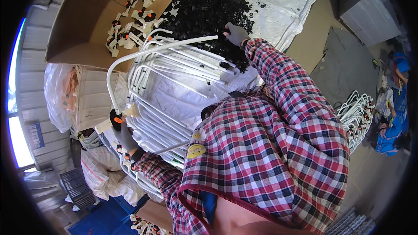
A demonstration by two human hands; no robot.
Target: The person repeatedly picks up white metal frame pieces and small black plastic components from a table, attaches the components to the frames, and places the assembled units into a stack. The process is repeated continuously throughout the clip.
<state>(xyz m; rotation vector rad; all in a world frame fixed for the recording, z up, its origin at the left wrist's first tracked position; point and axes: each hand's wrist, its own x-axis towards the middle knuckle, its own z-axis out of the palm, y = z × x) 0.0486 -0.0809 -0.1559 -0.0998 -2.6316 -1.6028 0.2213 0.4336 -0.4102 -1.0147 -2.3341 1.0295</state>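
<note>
My left hand [125, 138], in a grey glove, is closed at the lower end of a white bent tube [150, 52]. A cream clamp fitting with a black and orange knob [116, 120] sits there, just above my fingers. The tube rises, curves over, and its free end points right toward my other hand. My right hand [237, 34], gloved with bare fingertips, is over the edge of a heap of small black plastic parts [204, 11]. Its fingers are drawn together; what they hold, if anything, is too small to make out.
Several white bent tubes [152, 119] lie stacked in front of me. Behind them at left, a cardboard box [87, 17] holds cream fittings. A white sheet [283, 0] lies under the black parts. More bent tubes [358, 122] stand on the floor at right; a white sack [98, 169] slumps at lower left.
</note>
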